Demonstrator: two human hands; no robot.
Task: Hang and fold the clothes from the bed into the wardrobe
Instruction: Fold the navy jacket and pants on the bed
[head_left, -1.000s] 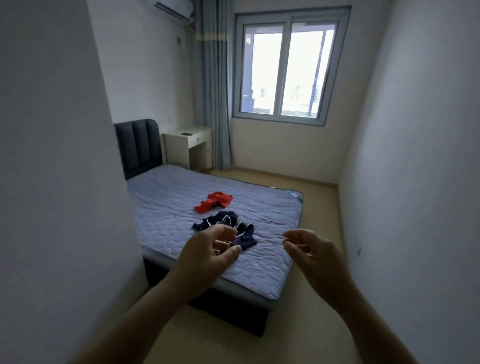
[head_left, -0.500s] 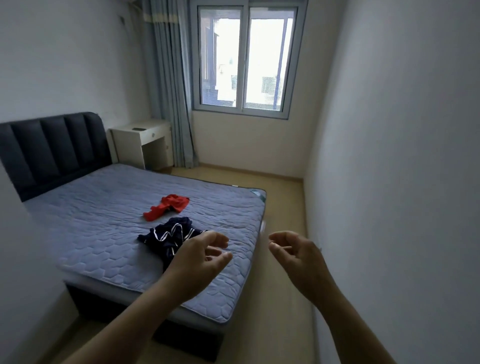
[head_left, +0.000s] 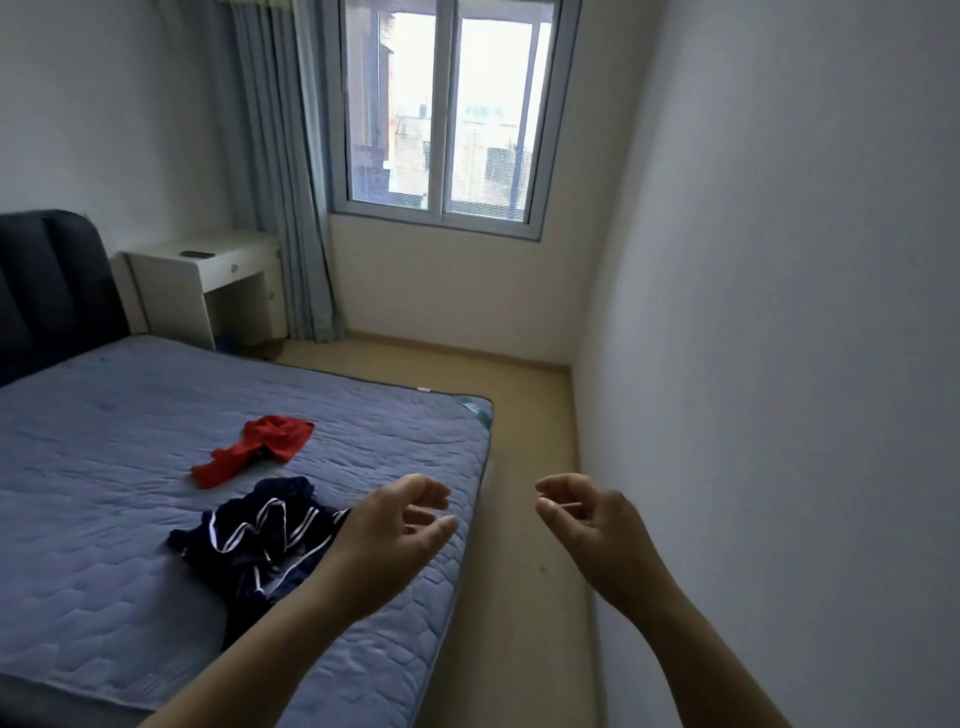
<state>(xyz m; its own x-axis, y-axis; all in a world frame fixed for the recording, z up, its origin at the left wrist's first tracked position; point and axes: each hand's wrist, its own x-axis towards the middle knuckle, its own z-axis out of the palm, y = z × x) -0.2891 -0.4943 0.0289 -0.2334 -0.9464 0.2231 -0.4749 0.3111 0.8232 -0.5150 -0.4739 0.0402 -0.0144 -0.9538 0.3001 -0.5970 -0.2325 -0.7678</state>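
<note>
Starting at the left, there's the dark headboard (head_left: 47, 291) and the grey quilted bed (head_left: 104, 571). Both of the task's clothes lie crumpled on it: the red garment (head_left: 260, 447) farther in, and the navy striped garment (head_left: 260, 535) nearer the foot, just beside the left forearm. They look dropped rather than laid out, so nothing is folded or hung yet, and there's no wardrobe in sight! The left hand (head_left: 395, 535) hovers over the mattress edge with loosely curled fingers and nothing in it. I'd say it's raised ready for that navy piece. The right hand (head_left: 592, 525) floats over the floor by the wall (head_left: 779, 312), fingers curled inward. A thin pale streak crosses its fingertips, and I cannot tell if it's pinching something. Compared with half a second back, the person has closed in on the bed and turned right. Less headboard shows, the hands keep the same pose, and the clothes haven't budged.
</note>
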